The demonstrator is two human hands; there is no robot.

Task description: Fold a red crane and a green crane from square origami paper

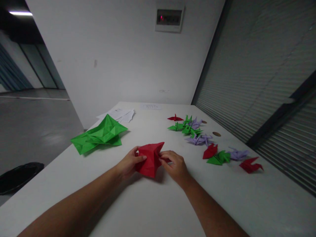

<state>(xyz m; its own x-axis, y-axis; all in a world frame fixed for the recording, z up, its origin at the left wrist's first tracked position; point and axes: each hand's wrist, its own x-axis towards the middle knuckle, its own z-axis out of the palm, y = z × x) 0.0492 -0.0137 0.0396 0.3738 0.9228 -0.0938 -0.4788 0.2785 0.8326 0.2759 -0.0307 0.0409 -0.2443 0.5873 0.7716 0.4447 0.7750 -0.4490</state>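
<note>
A creased sheet of red origami paper (149, 161), partly folded with a ridge and a raised corner, is held just above the white table (158, 207). My left hand (130, 162) grips its left side, thumb on the front and the other fingers mostly behind. On the right edge, my right hand (174, 164) pinches the paper between thumb and fingers. The paper's back is hidden from me.
Creased green paper sheets (103, 133) lie at the left, with white printed papers (120, 114) behind. Several folded paper cranes in red, green and purple (197, 140) spread along the right. Window blinds (266, 65) border the right side; a black-lined bin (19, 176) stands at lower left.
</note>
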